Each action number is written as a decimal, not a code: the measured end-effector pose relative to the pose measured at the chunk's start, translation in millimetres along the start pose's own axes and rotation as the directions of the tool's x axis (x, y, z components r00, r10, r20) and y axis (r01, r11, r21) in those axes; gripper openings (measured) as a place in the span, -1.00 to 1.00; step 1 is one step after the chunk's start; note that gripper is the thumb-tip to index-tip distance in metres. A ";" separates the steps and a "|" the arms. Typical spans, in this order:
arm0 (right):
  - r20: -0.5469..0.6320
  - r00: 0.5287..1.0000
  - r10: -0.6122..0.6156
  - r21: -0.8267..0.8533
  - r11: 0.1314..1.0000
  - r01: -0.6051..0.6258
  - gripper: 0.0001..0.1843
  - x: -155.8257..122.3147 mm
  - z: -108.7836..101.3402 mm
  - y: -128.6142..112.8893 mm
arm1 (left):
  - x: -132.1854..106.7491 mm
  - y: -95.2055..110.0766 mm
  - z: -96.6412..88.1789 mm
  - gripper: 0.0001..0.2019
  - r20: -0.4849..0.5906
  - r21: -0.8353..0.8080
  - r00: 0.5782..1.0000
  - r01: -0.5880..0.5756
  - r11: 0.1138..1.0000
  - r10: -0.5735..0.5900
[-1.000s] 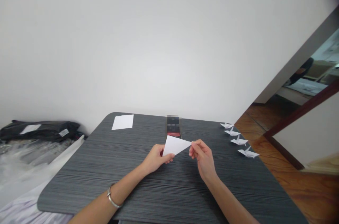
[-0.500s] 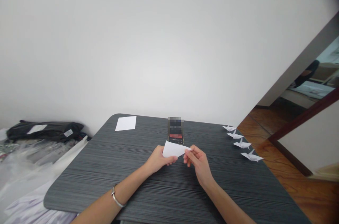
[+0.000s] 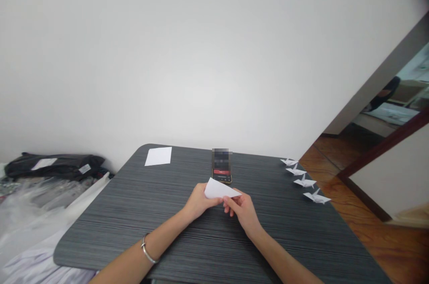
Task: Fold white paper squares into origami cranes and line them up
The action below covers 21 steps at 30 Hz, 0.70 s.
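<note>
A folded piece of white paper (image 3: pixel 220 189), roughly triangular, is held above the table between both hands. My left hand (image 3: pixel 198 201) grips its left end, thumb lying along the lower edge. The fingers of my right hand (image 3: pixel 241 209) are closed on the lower edge toward the right, close to the left thumb, while the paper's pointed end reaches over the right fingers. Just beyond the paper lies a phone (image 3: pixel 221 173) with a lit screen, its upper part blurred out. The undersides of the fingers are partly hidden.
Several folded white paper cranes (image 3: pixel 304 182) stand in a row along the right edge of the dark table (image 3: pixel 134 221). A flat white paper sheet (image 3: pixel 158 156) lies at the back left. Left of the table are a black bag (image 3: pixel 55 165) and clear plastic wrapping (image 3: pixel 43 203).
My right hand has slid left and slightly down along the paper's lower edge, from the pointed tip to near the left thumb. The left hand keeps its hold.
</note>
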State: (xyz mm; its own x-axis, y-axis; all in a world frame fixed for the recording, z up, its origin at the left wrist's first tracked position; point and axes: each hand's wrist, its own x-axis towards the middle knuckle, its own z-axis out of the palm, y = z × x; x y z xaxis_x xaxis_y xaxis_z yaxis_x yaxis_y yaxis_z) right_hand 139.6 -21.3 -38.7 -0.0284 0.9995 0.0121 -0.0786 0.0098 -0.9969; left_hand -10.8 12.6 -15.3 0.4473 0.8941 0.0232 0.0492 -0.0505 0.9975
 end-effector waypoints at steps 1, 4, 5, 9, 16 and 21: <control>-0.003 1.000 -0.001 -0.006 1.000 0.001 -0.71 -0.1 0.0 -0.4 | -0.2 0.6 0.0 -0.73 0.000 -0.003 1.000 -0.007 1.000 0.007; -0.010 1.000 -0.005 -0.021 1.000 0.005 -0.71 -0.1 -0.4 -1.2 | -0.5 1.7 -0.7 -0.72 0.006 0.002 1.000 -0.014 1.000 0.014; -0.011 1.000 -0.009 -0.024 1.000 0.009 -0.71 0.1 -0.8 -1.4 | -0.5 2.2 -1.2 -0.72 0.005 0.012 1.000 -0.011 1.000 0.011; -0.041 0.999 -0.020 -0.022 1.000 0.019 -0.70 1.1 -3.4 -3.9 | -0.2 5.7 -4.5 -0.70 -0.005 0.071 1.000 -0.005 0.997 0.005; -0.080 0.996 -0.041 -0.015 0.999 0.039 -0.69 2.8 -9.1 -13.6 | 2.1 2.4 -11.3 -0.74 0.012 -0.034 1.000 0.016 0.999 -0.016; -0.130 0.990 -0.056 -0.033 0.998 0.052 -0.69 5.2 -13.0 -15.2 | 3.6 -1.4 -17.1 -0.74 -0.023 -0.046 0.997 0.072 0.996 -0.073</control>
State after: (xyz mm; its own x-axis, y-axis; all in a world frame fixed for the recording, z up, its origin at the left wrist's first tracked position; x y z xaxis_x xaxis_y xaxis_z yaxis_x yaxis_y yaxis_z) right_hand 153.6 -15.9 -24.5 0.1060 0.9927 0.0578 -0.0471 0.0631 -0.9969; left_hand -24.6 23.5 -15.5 0.4220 0.9053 -0.0478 0.0396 0.0343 0.9986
